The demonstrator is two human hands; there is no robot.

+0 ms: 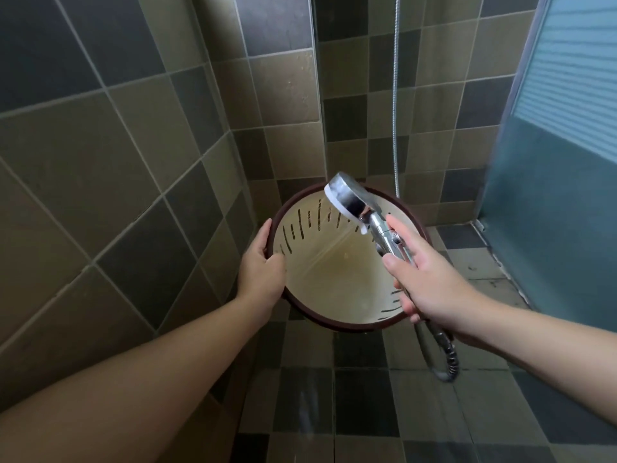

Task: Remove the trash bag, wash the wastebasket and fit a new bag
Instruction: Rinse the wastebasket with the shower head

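Shower hose [396,95] behind wastebasket [334,279]

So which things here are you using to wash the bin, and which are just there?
Being used:
- wastebasket, no bag in it, tipped toward the camera
- shower head, aimed into it
- shower hose
- left hand gripping the rim
- right hand around the shower handle

Just there:
- tiled wall
- tiled floor
- frosted door
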